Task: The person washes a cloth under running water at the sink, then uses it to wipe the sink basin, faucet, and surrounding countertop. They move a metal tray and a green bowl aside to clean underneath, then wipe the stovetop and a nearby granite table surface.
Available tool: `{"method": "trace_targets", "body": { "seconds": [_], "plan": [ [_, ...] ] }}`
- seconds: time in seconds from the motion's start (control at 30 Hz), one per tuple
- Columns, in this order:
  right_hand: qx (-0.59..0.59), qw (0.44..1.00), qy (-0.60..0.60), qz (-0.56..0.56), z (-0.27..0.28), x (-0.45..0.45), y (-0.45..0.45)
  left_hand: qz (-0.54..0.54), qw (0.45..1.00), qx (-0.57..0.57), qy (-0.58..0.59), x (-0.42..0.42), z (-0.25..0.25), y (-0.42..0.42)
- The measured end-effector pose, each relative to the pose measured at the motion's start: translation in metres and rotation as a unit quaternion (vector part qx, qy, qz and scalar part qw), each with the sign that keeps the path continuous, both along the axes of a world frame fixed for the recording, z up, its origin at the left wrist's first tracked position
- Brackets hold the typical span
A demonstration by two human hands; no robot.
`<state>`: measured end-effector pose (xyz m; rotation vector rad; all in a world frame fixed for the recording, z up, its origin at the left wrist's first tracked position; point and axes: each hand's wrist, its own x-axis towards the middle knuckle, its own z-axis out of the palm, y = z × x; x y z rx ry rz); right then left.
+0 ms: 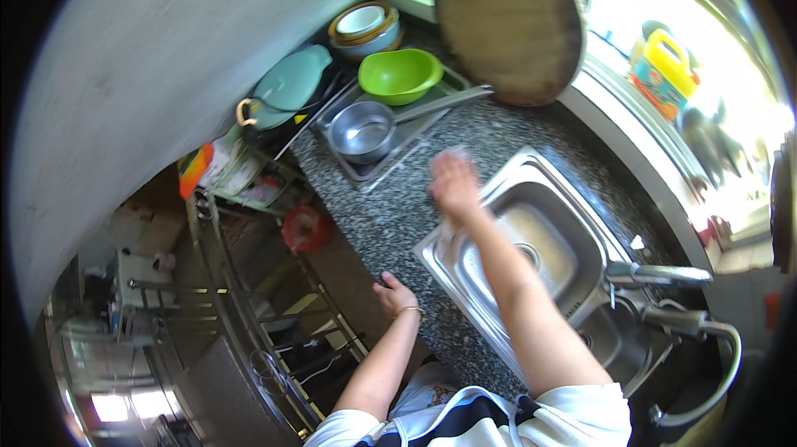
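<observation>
My right hand (pixel 454 185) is blurred over the speckled granite countertop (pixel 398 198), beside the upper left corner of a stainless steel sink (pixel 548 229). Something pale, perhaps a cloth, shows at its fingertips and under the wrist, too blurred to make out. Near the counter's front edge, my left hand (pixel 394 295) has its fingers apart and holds nothing; a bracelet circles that wrist. Beyond my right hand, a steel saucepan (pixel 362 132) and a green plastic colander or bowl (pixel 400 75) rest on a metal tray (pixel 367 180).
A large round wooden board (pixel 510 27) leans by the window. Stacked bowls (pixel 364 27) stand in the back corner near a teal lid or basin (pixel 289 89). A faucet (pixel 660 274) overhangs the sink. A yellow jug (pixel 669 70) stands on the sill. Below lie a red bucket (pixel 305 229) and metal railings.
</observation>
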<state>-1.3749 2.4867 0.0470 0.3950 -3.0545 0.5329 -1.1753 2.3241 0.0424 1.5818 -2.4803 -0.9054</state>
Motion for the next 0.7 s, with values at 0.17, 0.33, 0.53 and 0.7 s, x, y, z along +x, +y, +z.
{"method": "trace_targets", "body": {
  "seconds": [0.17,0.33,0.53,0.7],
  "plan": [
    [0.071,0.899,0.145,-0.407,-0.031,-0.083,0.145,-0.002,0.999,0.053,0.009,-0.005,0.011,-0.008],
    [0.025,0.949,0.117,-0.292,-0.028,-0.101,0.059,-0.007,0.997,0.054,0.048,-0.002,0.004,-0.01],
    [0.042,0.998,-0.002,-0.055,0.004,0.018,-0.154,-0.014,0.99,0.08,0.116,0.009,-0.027,-0.013],
    [-0.007,0.939,0.036,0.343,0.015,0.116,-0.183,-0.035,0.849,0.376,0.369,0.034,-0.056,-0.043]
  ]
}}
